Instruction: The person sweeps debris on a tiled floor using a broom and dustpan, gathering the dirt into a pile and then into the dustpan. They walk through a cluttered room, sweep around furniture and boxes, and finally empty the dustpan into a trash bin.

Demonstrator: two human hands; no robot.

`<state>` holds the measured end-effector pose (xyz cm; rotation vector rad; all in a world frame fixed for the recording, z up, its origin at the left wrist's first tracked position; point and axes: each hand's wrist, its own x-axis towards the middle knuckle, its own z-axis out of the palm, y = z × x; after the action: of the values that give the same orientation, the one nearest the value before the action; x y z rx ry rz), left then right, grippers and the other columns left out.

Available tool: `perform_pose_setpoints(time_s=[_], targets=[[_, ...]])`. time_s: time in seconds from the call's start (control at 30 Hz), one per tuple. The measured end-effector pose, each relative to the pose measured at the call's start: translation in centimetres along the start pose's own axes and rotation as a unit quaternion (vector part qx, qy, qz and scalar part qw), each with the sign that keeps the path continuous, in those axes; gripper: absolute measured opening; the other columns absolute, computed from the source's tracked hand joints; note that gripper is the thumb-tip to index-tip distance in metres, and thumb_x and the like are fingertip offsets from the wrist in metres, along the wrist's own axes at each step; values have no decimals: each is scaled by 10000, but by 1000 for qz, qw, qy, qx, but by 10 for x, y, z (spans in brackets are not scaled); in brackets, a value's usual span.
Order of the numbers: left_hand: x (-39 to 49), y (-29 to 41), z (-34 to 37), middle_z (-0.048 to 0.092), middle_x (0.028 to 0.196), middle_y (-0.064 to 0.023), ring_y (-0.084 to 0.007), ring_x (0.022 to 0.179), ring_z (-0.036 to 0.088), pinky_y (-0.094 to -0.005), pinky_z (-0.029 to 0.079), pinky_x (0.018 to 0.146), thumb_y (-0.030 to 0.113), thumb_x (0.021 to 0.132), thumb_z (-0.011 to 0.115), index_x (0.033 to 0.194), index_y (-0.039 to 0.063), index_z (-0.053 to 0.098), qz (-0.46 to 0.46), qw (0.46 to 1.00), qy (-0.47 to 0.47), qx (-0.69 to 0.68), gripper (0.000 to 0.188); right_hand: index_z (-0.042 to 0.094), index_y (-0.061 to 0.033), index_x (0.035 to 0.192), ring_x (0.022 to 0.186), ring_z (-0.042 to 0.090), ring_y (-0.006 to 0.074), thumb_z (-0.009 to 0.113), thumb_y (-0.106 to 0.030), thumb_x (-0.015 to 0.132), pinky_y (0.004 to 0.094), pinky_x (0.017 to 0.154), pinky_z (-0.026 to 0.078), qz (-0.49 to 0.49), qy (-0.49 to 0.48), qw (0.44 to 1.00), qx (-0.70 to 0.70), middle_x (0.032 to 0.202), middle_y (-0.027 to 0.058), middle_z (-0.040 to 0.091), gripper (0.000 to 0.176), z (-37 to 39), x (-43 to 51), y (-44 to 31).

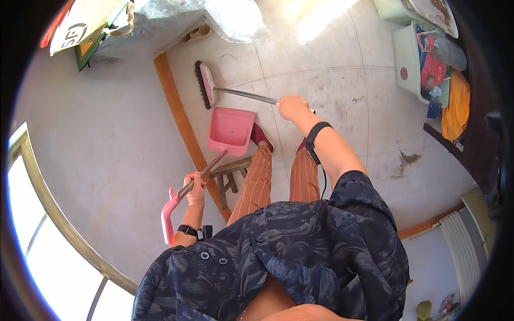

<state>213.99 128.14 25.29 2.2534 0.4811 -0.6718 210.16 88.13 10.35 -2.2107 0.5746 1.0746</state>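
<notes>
My right hand (pixel 294 107) grips the metal handle of a broom (pixel 207 85) with a pink and white head and dark bristles. The broom head rests on the tiled floor near the wall's wooden skirting board, bristles towards the wall. A pink plastic dustpan (pixel 231 127) lies just below the broom head, between the skirting and my left shoe. Its open pan looks bare inside. My left hand (pixel 195 189) is closed around the dustpan's long handle, below the curved pink grip (pixel 167 218).
A small wooden stool (pixel 231 170) stands by the skirting board (pixel 176 112), beside my left leg. Plastic-wrapped goods (pixel 168 30) and bags are at the upper left. Green bins (pixel 409 64) holding assorted items stand at the right. Dark dirt (pixel 409 157) marks the floor (pixel 321 92).
</notes>
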Motion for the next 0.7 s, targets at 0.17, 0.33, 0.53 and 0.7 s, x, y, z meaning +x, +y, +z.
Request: perform_pose_setpoints(time_s=[0.17,0.33,0.53,0.7], targets=[[9,-12,-4,540,665,-32,-76,529,487,-216,415,486,225,905,541,858,44,517,19,1000,11,-18,189,625,-93,1040,976,599,325,439,-380,892,448,817,474,111,17,994,15,1024,150,637,372,5,-31,103],[13,-16,-8,527,614,-33,-79,498,478,-215,396,464,222,897,548,864,39,520,49,998,21,-24,188,573,-33,962,872,565,442,400,-333,891,508,768,448,191,54,977,72,915,255,607,354,40,-167,187],[12,-11,-8,555,768,-33,-73,510,473,-215,411,453,214,908,526,848,61,496,1,1000,7,-3,168,563,-25,855,824,562,441,401,-328,891,505,711,439,157,173,952,196,848,245,602,345,34,-189,181],[13,-10,-7,578,817,-36,-71,509,469,-213,412,452,202,918,510,832,78,476,43,998,-3,-36,155,575,-32,961,909,562,416,379,-344,887,483,779,446,111,196,960,166,937,233,610,376,-55,-12,139]])
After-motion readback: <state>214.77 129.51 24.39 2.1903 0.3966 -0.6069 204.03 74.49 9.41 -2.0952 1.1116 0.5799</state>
